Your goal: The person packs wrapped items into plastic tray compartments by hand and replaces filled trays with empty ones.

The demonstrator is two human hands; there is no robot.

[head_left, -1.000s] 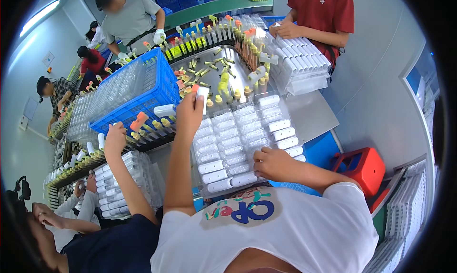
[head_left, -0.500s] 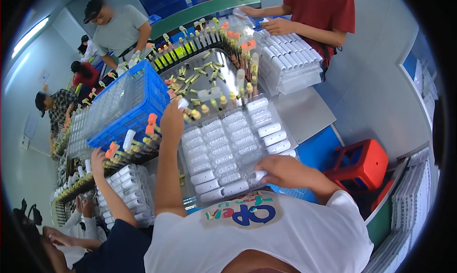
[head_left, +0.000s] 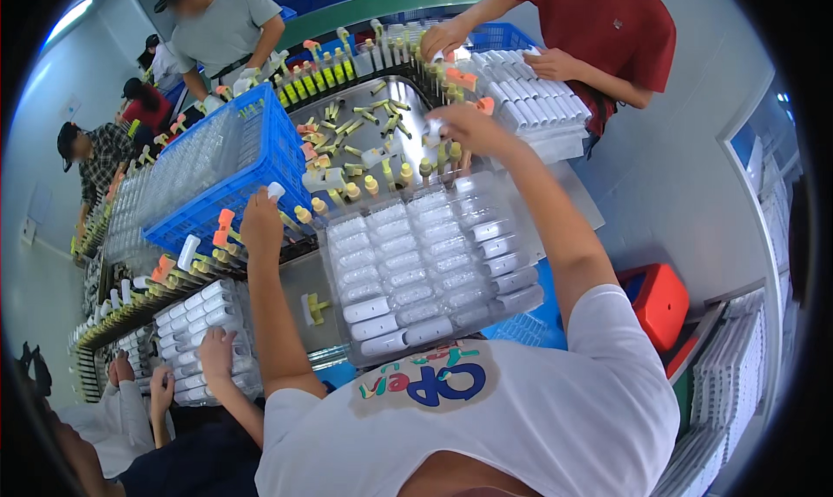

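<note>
We find the left hand [head_left: 262, 230] raised beside the yellow-topped posts [head_left: 371, 186], thumb and fingers pinching a small white piece [head_left: 276, 190]. The right hand [head_left: 475, 134] extends beyond the clear tray [head_left: 332, 276], its fingers gathered on a second white piece [head_left: 432, 133]; we cannot tell whether that piece is free of the posts there. The tray lies directly before the torso, with white cases [head_left: 374, 327] in its near left pockets and right column; the middle pockets show bare plastic.

We judge that good handling calls for a light pinch on the sides of each piece, a straight pull without twisting against neighbouring posts, and attention to one hand at a time. We advise carrying the right forearm high, since it passes just beside the tray's edge.
</note>
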